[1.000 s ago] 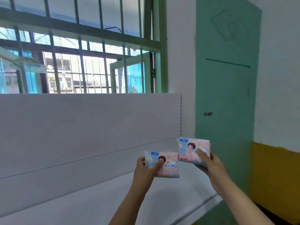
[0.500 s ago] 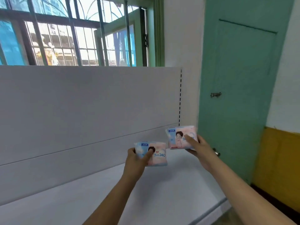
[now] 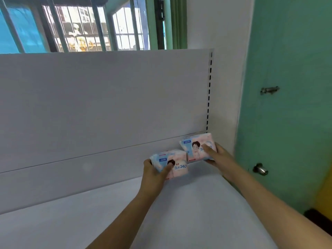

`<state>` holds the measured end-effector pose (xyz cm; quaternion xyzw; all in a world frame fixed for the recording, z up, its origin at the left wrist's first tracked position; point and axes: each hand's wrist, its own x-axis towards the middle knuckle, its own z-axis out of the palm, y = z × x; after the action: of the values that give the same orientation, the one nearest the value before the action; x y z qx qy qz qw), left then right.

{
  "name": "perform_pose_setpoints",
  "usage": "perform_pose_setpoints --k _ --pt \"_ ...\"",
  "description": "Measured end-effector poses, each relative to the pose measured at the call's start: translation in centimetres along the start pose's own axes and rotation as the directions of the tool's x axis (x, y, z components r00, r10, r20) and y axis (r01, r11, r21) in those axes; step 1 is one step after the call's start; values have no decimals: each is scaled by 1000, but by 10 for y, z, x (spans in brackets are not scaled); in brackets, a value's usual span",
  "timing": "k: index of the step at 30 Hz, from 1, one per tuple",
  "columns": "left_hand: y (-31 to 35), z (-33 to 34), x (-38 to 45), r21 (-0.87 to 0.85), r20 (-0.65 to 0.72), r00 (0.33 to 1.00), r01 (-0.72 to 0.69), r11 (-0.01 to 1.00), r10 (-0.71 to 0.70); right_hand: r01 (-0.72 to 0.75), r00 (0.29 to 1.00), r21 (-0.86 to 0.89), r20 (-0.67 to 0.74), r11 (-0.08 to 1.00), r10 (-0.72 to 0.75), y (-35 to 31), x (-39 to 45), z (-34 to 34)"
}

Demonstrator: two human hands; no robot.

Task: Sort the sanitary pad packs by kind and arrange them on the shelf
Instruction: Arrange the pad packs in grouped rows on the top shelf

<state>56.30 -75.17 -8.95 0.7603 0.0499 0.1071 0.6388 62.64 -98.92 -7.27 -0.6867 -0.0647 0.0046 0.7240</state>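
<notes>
The left hand [image 3: 154, 174] grips one pink-and-blue pad pack [image 3: 175, 163], thumb across its front and fingers curled behind, so the pack stands just above the fist. The right hand [image 3: 218, 155] grips a second pack [image 3: 195, 147] the same way, up and to the right of the first, close against the back panel [image 3: 107, 105], over the white shelf [image 3: 179, 221]

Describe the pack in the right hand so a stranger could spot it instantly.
Find the green door, then the white shelf beside it. At its far right corner the right hand grips a pink-and-blue pack. It sits higher and nearer the door than the left-hand pack.
</notes>
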Motion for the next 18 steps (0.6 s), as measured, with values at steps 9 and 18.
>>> perform_pose_setpoints --k 9,18 --pt "-45 -7 19 426 -101 995 63 902 -22 26 995 -563 99 826 35 48 24 -22" --pt "-21 11 -3 551 -148 963 -111 827 227 275 956 -781 162 561 -243 13 22 -11"
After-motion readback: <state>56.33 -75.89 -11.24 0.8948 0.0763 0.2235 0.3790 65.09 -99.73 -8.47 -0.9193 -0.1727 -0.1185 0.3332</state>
